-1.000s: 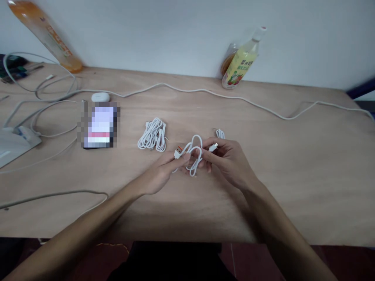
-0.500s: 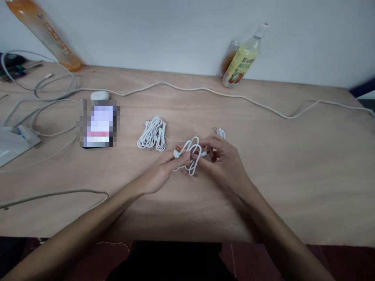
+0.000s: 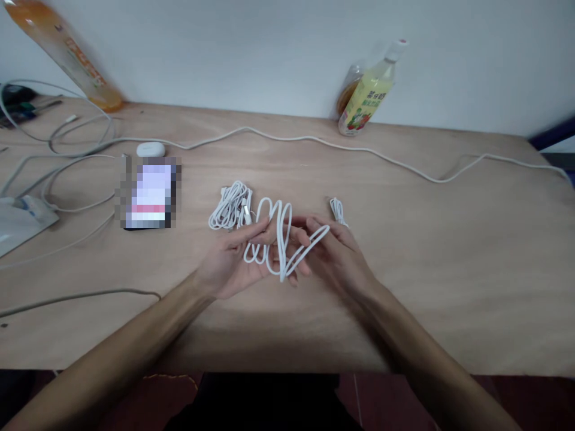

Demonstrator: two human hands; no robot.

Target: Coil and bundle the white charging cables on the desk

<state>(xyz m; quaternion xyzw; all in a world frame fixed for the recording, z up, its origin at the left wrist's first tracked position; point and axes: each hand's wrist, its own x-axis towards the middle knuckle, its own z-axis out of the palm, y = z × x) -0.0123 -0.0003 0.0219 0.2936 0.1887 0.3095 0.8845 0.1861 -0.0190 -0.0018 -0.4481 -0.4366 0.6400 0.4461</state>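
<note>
My left hand point(image 3: 233, 263) is turned palm up and holds a looped white cable point(image 3: 277, 239) between thumb and fingers over the wooden table point(image 3: 404, 269). My right hand point(image 3: 335, 254) has its fingers through a loop of the same cable on the right side. A coiled bundle of white cable point(image 3: 231, 206) lies on the table just behind my left hand. Another small white coil point(image 3: 336, 209) lies just behind my right hand.
A phone point(image 3: 150, 191) with a lit screen lies to the left, a small white case point(image 3: 150, 149) behind it. A long white cord point(image 3: 314, 140) crosses the table's back. Two drink bottles point(image 3: 366, 93) stand by the wall; loose cords and a white device point(image 3: 20, 215) at far left.
The tight cable coil has been spread into larger loops between both hands. My left hand turned palm up, and the orange-tipped plug is no longer in sight.
</note>
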